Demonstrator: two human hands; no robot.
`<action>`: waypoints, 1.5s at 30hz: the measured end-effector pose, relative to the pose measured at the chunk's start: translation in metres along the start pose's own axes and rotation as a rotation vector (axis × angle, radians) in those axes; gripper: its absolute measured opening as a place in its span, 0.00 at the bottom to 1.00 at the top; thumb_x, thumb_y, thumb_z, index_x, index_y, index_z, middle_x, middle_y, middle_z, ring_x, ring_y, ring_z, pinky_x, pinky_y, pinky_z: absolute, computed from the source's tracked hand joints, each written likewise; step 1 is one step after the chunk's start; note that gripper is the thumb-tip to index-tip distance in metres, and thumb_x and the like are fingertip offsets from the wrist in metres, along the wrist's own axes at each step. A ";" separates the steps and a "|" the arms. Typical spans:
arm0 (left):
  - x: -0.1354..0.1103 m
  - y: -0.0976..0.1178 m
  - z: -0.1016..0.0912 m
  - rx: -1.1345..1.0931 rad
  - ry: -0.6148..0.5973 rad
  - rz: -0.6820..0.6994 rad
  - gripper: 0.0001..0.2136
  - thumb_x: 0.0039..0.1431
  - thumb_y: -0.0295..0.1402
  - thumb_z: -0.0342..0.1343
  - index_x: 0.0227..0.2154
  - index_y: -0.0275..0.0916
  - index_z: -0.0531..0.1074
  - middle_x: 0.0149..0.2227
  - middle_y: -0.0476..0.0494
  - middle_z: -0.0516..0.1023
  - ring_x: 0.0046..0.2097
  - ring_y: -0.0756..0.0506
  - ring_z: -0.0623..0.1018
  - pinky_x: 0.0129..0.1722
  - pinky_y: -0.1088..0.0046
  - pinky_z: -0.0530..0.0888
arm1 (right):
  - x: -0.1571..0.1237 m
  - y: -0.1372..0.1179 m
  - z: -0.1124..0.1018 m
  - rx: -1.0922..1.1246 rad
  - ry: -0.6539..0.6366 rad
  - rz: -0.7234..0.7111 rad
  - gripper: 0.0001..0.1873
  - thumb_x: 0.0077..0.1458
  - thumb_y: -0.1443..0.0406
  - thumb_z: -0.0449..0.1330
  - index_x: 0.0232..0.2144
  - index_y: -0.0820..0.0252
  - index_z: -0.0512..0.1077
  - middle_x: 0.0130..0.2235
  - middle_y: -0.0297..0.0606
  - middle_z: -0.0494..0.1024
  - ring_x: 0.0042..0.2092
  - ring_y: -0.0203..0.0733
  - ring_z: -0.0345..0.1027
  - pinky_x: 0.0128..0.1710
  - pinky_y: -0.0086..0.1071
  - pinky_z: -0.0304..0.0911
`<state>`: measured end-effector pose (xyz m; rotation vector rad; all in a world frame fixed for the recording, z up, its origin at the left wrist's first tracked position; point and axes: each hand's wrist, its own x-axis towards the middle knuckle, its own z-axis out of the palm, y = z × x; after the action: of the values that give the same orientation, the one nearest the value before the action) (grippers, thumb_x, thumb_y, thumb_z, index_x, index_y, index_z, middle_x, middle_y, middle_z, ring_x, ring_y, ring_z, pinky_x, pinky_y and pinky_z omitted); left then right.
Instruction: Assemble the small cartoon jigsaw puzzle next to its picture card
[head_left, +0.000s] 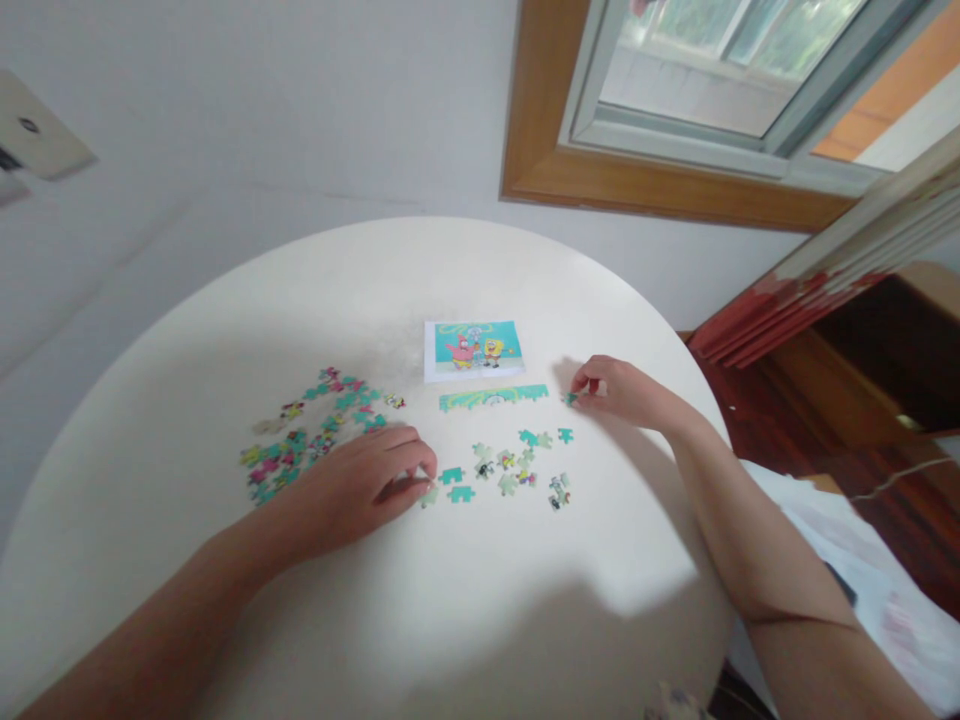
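My right hand [619, 390] pinches a small teal puzzle piece [571, 399] just off the right end of a joined strip of puzzle [493, 398]. My left hand [375, 480] rests low over the table with curled fingers, thumb and forefinger tips close together. A pale puzzle piece [429, 496] shows at those tips; whether they grip anything is hidden. Beside them lie two teal pieces [461, 494]. Behind the strip is a printed reference picture [478, 350] of cartoon characters. Several loose pieces [508, 484] are scattered between my hands.
A pile of mixed puzzle pieces [285, 450] spreads left of and partly behind my left hand. All this lies on a round white table [480, 620]. A wall and a wood-framed window [675, 190] stand beyond it, with a red and white curtain [757, 320] at the right.
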<state>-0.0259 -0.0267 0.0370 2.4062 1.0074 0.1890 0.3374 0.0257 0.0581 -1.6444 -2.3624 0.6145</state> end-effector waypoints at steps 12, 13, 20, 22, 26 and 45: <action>0.000 0.000 0.000 -0.021 0.027 0.014 0.06 0.61 0.32 0.49 0.35 0.40 0.70 0.37 0.45 0.73 0.39 0.46 0.72 0.40 0.71 0.65 | -0.002 -0.014 0.009 0.221 -0.038 -0.003 0.09 0.48 0.68 0.58 0.35 0.58 0.72 0.29 0.33 0.74 0.30 0.36 0.66 0.32 0.29 0.59; 0.000 0.000 0.001 -0.020 0.027 0.014 0.06 0.61 0.32 0.49 0.35 0.40 0.70 0.37 0.45 0.72 0.39 0.46 0.72 0.40 0.71 0.65 | -0.002 -0.014 0.009 0.221 -0.039 -0.003 0.10 0.48 0.68 0.58 0.36 0.57 0.72 0.29 0.33 0.74 0.30 0.36 0.66 0.32 0.29 0.59; 0.000 0.002 0.000 -0.001 0.024 0.008 0.05 0.61 0.31 0.49 0.35 0.41 0.70 0.36 0.46 0.72 0.38 0.46 0.72 0.40 0.72 0.64 | -0.001 -0.011 0.009 0.219 -0.054 0.013 0.08 0.48 0.63 0.62 0.33 0.58 0.74 0.28 0.34 0.76 0.30 0.37 0.67 0.32 0.30 0.60; 0.000 0.003 -0.001 0.004 0.015 0.003 0.05 0.61 0.31 0.49 0.36 0.40 0.70 0.36 0.46 0.72 0.38 0.46 0.71 0.40 0.72 0.64 | -0.001 -0.011 0.009 0.204 -0.041 0.015 0.09 0.47 0.61 0.64 0.32 0.58 0.73 0.28 0.34 0.76 0.30 0.37 0.67 0.32 0.30 0.60; 0.000 0.003 -0.001 0.001 0.009 0.004 0.05 0.61 0.31 0.49 0.36 0.40 0.70 0.36 0.46 0.72 0.39 0.46 0.71 0.41 0.71 0.64 | 0.000 -0.014 0.012 0.191 -0.016 0.010 0.10 0.47 0.59 0.66 0.31 0.58 0.72 0.28 0.33 0.75 0.30 0.37 0.68 0.32 0.31 0.60; -0.001 0.000 0.001 -0.002 0.005 -0.014 0.05 0.61 0.32 0.50 0.36 0.41 0.70 0.37 0.47 0.71 0.39 0.46 0.71 0.40 0.72 0.63 | -0.005 -0.007 -0.002 0.041 -0.127 0.010 0.10 0.50 0.67 0.58 0.35 0.57 0.77 0.31 0.34 0.76 0.31 0.36 0.67 0.33 0.29 0.60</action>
<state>-0.0258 -0.0277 0.0368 2.3974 1.0249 0.1908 0.3343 0.0194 0.0635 -1.6463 -2.4132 0.7858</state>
